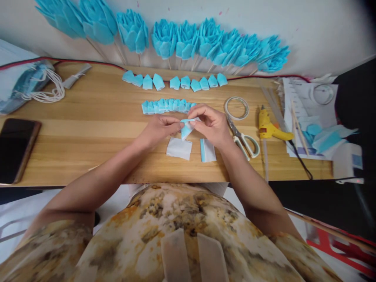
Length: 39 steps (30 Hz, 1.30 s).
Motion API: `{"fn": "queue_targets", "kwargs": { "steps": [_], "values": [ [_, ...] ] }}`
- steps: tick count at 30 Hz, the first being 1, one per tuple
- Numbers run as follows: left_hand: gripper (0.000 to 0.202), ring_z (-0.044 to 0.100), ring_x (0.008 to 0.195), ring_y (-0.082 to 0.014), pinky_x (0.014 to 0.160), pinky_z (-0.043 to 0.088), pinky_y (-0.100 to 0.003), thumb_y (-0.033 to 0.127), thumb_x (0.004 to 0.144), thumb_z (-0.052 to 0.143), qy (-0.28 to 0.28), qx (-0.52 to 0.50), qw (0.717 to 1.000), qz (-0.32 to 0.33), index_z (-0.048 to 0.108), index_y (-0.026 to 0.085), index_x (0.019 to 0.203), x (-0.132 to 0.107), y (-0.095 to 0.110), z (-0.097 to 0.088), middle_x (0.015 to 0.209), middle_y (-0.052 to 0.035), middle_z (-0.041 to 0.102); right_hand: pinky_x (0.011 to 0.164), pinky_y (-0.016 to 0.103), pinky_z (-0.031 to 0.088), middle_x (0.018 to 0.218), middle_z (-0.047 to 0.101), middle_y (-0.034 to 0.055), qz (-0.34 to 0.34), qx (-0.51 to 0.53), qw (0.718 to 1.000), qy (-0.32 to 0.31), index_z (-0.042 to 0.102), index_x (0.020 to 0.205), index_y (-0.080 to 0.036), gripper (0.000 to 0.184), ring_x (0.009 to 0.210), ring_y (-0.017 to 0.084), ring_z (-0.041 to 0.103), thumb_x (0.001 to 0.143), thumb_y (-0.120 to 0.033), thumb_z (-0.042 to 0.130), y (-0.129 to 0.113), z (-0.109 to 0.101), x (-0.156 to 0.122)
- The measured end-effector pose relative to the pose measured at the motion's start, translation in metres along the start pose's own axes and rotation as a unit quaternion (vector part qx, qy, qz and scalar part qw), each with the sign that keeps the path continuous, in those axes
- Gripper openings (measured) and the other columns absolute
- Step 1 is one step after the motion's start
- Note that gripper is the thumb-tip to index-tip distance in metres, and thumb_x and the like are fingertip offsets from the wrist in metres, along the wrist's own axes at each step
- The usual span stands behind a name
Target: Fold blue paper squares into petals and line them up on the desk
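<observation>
The wooden worktop (pixel 96 131) spreads beneath the left grip (pixel 163 127) and the right grip (pixel 212 124). Well beyond both grips, a row of blue layered flowers (pixel 164 38) on thin sticks leans along the wall. Far right of the right grip, printed papers (pixel 315 113) lie partly under other scraps. Well to the left of the left grip rests a dark-screened phone (pixel 17 150). A yellow glue gun (pixel 268 127) lies on its side to the right of the right grip; nearer that grip are scissors (pixel 237 132) with pale handles, and a roll of tape (pixel 236 118) lies flat just past them. On the near side of the grips sit a white rectangle (pixel 179 148) and a smaller blue-edged white piece (pixel 208 150), apart from each other. Beyond the grips run two lines of small blue folds: a spaced far row (pixel 185 82) and a tightly overlapped near row (pixel 169 105), its right end reaching the right grip's fingers. Smallest, the blue-and-white folded piece (pixel 186 129) is between the two grips, both narrow, their fingertips pinching it, its point toward the person.
</observation>
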<state>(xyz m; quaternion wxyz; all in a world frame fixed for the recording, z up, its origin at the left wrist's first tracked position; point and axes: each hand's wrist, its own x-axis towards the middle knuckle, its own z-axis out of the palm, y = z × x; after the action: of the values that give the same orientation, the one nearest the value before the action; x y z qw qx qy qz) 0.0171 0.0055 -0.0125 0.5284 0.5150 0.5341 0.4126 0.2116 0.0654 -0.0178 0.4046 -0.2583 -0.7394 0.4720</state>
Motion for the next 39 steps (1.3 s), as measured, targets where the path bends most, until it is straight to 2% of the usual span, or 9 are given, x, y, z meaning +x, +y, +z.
{"fn": "queue_targets", "kwargs": {
  "steps": [7, 15, 20, 29, 33, 37, 39],
  "values": [
    [0.029, 0.05, 0.059, -0.0102, 0.061, 0.04, -0.025, 0.039, 0.078, 0.07, 0.009, -0.026, 0.999, -0.023, 0.066, 0.017, 0.06, 0.001, 0.0033, -0.0011, 0.059, 0.0003, 0.06, 0.095, 0.04, 0.051, 0.107, 0.073, 0.003, -0.012, -0.038, 0.999, -0.026, 0.073, 0.088, -0.025, 0.009, 0.107, 0.021, 0.066, 0.086, -0.021, 0.065, -0.003, -0.0039, 0.0009],
    [0.033, 0.051, 0.06, -0.0109, 0.063, 0.04, -0.027, 0.041, 0.079, 0.072, 0.005, -0.036, 0.999, -0.006, 0.066, 0.016, 0.058, 0.0008, 0.0027, -0.0011, 0.058, -0.0001, 0.06, 0.095, 0.041, 0.051, 0.11, 0.073, 0.004, -0.001, -0.042, 0.999, -0.024, 0.072, 0.087, -0.024, 0.009, 0.106, 0.021, 0.066, 0.085, -0.02, 0.064, -0.0024, -0.0031, 0.0003],
    [0.039, 0.05, 0.058, -0.0114, 0.062, 0.04, -0.028, 0.046, 0.081, 0.073, 0.007, -0.029, 0.999, 0.016, 0.064, 0.017, 0.057, 0.0008, 0.0032, -0.0007, 0.058, -0.0002, 0.059, 0.102, 0.044, 0.049, 0.113, 0.073, 0.0039, 0.022, -0.052, 0.998, -0.022, 0.072, 0.087, -0.026, 0.009, 0.109, 0.022, 0.066, 0.086, -0.023, 0.063, -0.0049, -0.0028, 0.0001],
    [0.039, 0.049, 0.057, -0.0105, 0.059, 0.04, -0.027, 0.049, 0.08, 0.074, 0.032, -0.012, 0.999, 0.023, 0.064, 0.018, 0.057, 0.0012, 0.004, 0.001, 0.057, 0.0007, 0.058, 0.102, 0.044, 0.05, 0.111, 0.074, 0.0035, 0.004, -0.069, 0.997, -0.03, 0.072, 0.085, -0.026, 0.012, 0.107, 0.022, 0.067, 0.083, -0.019, 0.062, -0.0013, -0.0015, 0.0012],
    [0.033, 0.047, 0.057, -0.0109, 0.058, 0.039, -0.027, 0.045, 0.077, 0.074, 0.068, -0.011, 0.997, 0.025, 0.065, 0.019, 0.058, 0.0033, -0.001, 0.0006, 0.055, 0.0015, 0.055, 0.102, 0.043, 0.05, 0.113, 0.074, 0.0045, 0.012, -0.017, 0.999, -0.043, 0.073, 0.091, -0.025, 0.011, 0.111, 0.023, 0.067, 0.089, -0.03, 0.064, -0.0038, -0.0029, -0.0002],
    [0.033, 0.047, 0.06, -0.0116, 0.06, 0.04, -0.027, 0.043, 0.075, 0.073, 0.096, 0.001, 0.995, 0.037, 0.063, 0.019, 0.056, 0.0025, 0.0015, 0.0009, 0.058, 0.0013, 0.056, 0.101, 0.04, 0.051, 0.114, 0.074, 0.0044, 0.07, 0.041, 0.996, -0.024, 0.069, 0.116, -0.024, 0.036, 0.112, 0.022, 0.067, 0.096, -0.052, 0.058, -0.0069, -0.0042, -0.0006],
    [0.034, 0.049, 0.063, -0.0124, 0.063, 0.042, -0.027, 0.045, 0.076, 0.073, 0.101, 0.013, 0.994, 0.045, 0.062, 0.019, 0.056, 0.0012, 0.0039, 0.0017, 0.06, 0.0011, 0.057, 0.093, 0.037, 0.053, 0.107, 0.073, 0.0029, 0.107, 0.032, 0.994, -0.017, 0.069, 0.113, -0.024, 0.041, 0.103, 0.02, 0.067, 0.095, -0.059, 0.056, -0.0059, -0.0035, 0.0]
  ]
}}
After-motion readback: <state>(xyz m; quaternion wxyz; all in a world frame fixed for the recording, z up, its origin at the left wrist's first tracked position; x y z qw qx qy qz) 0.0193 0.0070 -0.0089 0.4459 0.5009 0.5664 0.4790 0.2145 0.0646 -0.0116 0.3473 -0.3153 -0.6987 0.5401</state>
